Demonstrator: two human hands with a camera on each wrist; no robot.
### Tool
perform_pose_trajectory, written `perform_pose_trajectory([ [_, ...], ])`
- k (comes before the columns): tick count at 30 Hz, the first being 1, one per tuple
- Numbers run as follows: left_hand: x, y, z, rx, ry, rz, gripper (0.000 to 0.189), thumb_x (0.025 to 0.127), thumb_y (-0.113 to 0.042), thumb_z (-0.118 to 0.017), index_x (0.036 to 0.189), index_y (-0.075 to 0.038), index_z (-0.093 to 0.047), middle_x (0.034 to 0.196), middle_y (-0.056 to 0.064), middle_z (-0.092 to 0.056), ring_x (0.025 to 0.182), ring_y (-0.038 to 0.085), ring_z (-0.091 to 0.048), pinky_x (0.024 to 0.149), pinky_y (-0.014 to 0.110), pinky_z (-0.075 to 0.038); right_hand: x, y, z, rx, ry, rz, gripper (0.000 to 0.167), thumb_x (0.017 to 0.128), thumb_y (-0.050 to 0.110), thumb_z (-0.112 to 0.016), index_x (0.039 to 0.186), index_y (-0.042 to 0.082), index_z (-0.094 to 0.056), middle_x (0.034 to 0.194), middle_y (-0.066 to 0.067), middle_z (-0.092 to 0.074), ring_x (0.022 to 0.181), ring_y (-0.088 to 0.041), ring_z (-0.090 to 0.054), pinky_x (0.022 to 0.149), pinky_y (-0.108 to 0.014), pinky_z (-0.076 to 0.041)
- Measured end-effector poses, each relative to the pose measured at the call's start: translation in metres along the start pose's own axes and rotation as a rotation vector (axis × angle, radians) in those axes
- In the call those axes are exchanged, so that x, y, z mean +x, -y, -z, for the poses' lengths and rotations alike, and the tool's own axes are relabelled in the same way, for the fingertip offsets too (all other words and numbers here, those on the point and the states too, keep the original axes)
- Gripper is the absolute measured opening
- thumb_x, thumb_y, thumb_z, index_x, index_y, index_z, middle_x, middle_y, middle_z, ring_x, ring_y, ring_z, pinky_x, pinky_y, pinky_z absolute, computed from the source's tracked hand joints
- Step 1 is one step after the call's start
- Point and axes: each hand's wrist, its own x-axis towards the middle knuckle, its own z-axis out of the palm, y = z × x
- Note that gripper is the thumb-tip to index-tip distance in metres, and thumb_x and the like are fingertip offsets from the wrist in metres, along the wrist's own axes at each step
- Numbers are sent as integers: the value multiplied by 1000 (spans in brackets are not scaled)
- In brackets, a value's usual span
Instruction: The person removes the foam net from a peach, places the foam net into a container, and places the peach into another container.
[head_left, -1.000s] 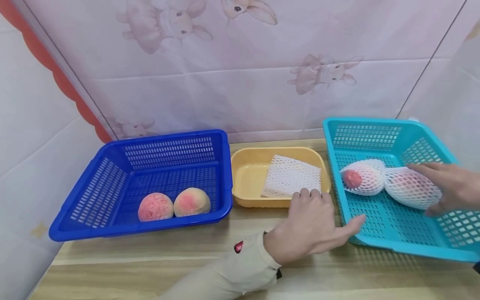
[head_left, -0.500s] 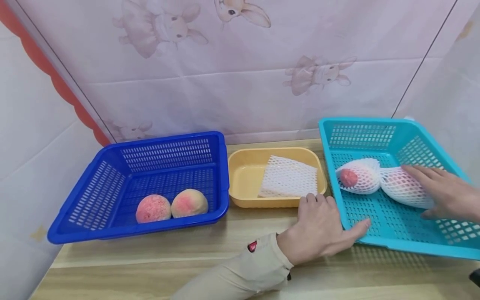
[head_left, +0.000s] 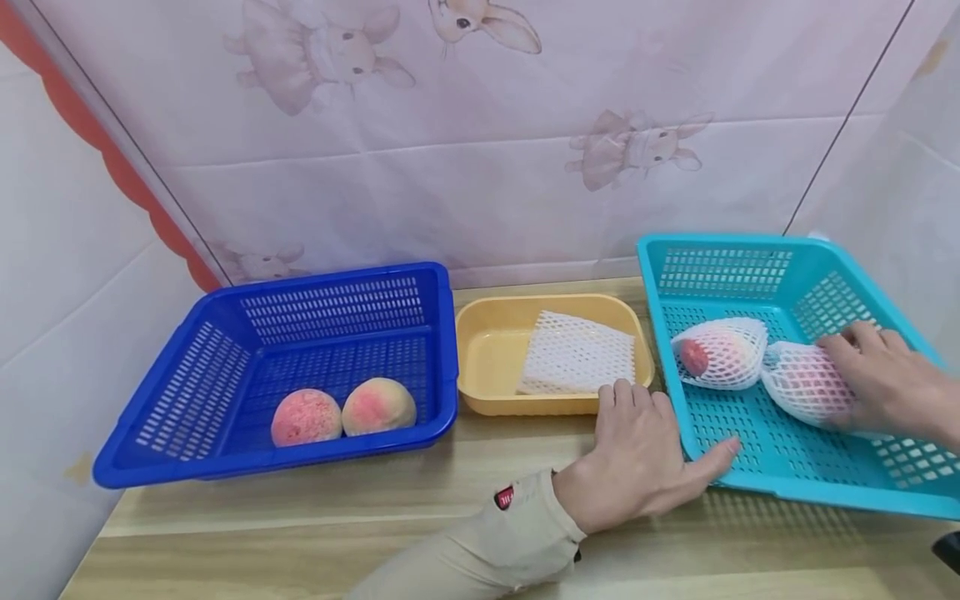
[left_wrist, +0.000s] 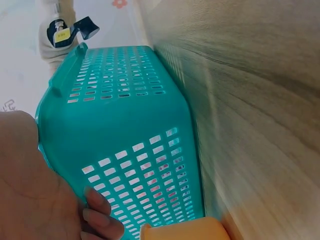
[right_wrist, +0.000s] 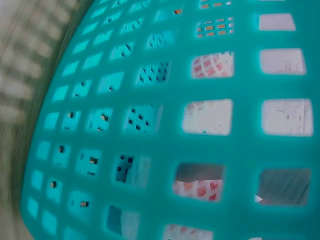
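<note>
In the head view my right hand (head_left: 892, 379) reaches into the teal basket (head_left: 757, 487), its fingers curled round a peach in a white foam net (head_left: 802, 383). A second net-wrapped peach (head_left: 723, 354) lies just left of it, its pink end showing through the net's opening. My left hand (head_left: 637, 458) grips the basket's near left corner, thumb stretched along the front rim. Bent fingers (left_wrist: 102, 222) show against the basket's slotted wall (left_wrist: 145, 170) in the left wrist view. The right wrist view looks through the basket's holes (right_wrist: 210, 117); the right hand's fingertips are hidden there.
A yellow tray (head_left: 483, 367) with white foam netting (head_left: 577, 354) stands between the baskets. The blue basket (head_left: 262, 458) on the left holds two bare peaches, one pinker (head_left: 306, 417) and one paler (head_left: 380, 407). A printed wall sheet (head_left: 480, 208) rises behind the wooden table (head_left: 300, 525).
My right hand's fingers have curled in round the right peach, and its net's tip has drawn back from the left peach. My left hand has shifted slightly right onto the basket corner.
</note>
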Motion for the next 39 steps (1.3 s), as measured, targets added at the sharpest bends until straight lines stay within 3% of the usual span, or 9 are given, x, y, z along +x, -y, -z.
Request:
perform_pose_trajectory([
  [4, -1, 0, 0, 8, -1, 1, 70, 90, -74, -20, 80, -13, -52, 72, 0, -44, 72, 16, -35, 70, 31, -28, 2, 1, -1, 15, -3, 23, 92, 48, 22, -95, 112, -15, -39, 112, -39, -37, 97, -53, -40, 82, -66, -36],
  [9, -1, 1, 0, 4, -15, 6, 69, 90, -74, -20, 79, -13, -52, 70, 1, -44, 70, 16, -35, 69, 31, -28, 6, -2, 1, 170, 169, 0, 98, 55, 23, -93, 120, -8, -26, 98, -34, -48, 79, -37, -54, 65, -50, -47],
  [12, -1, 1, 0, 0, -18, 5, 69, 90, -74, -20, 78, -14, -52, 69, 1, -44, 70, 16, -35, 69, 31, -28, 6, -3, 2, 200, 225, -22, 102, 56, 26, -93, 124, -6, -23, 97, -35, -50, 77, -37, -56, 62, -49, -47],
  [21, 0, 0, 0, -7, 16, 15, 70, 89, -75, -20, 84, -13, -54, 75, 0, -47, 74, 16, -36, 74, 32, -31, 6, -7, -4, 187, 215, -42, 124, 53, 32, -94, 136, -14, -14, 112, -46, -42, 92, -54, -52, 72, -61, -44],
  [28, 1, 0, -1, -18, 36, 13, 71, 89, -75, -19, 86, -14, -55, 76, -1, -48, 76, 16, -36, 75, 31, -30, 7, -11, -9, 123, 182, 36, 99, 55, 35, -92, 125, -13, -41, 114, -42, -48, 92, -51, -55, 69, -59, -48],
  [39, 2, -1, -2, -29, 35, 10, 69, 90, -74, -20, 86, -14, -55, 77, -1, -50, 76, 16, -37, 75, 31, -31, 6, -7, -5, 118, 138, 73, 89, 53, 31, -92, 117, -12, -49, 102, -34, -56, 79, -36, -59, 60, -47, -50],
])
